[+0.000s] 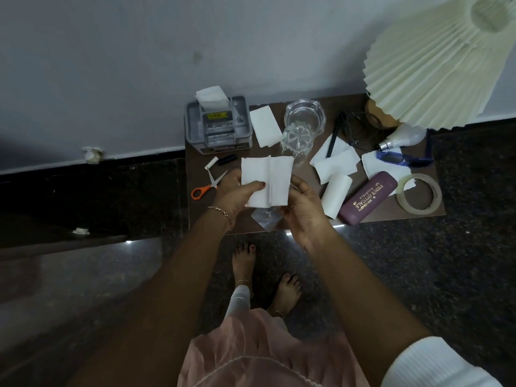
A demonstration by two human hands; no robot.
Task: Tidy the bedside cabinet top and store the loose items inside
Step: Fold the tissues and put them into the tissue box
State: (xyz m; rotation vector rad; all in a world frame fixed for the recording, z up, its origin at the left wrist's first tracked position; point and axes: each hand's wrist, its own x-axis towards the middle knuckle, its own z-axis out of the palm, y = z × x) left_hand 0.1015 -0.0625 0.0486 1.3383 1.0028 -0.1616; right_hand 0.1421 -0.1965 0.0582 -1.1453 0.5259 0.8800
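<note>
Both hands hold a creased white tissue (275,177) above the front of the bench (201,215). The left hand (233,195) pinches its left side under the thumb, and the right hand (304,210) grips its right edge (fingertips hidden). Orange scissors (205,188) lie just left.

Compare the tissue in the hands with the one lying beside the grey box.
The held tissue is lifted off the cabinet top, pinched by the left hand and right hand; the loose tissue beside the grey box lies flat, untouched. The held tissue has a raised fold down its middle; the loose tissue looks smooth. Both are white and rectangular.
</note>
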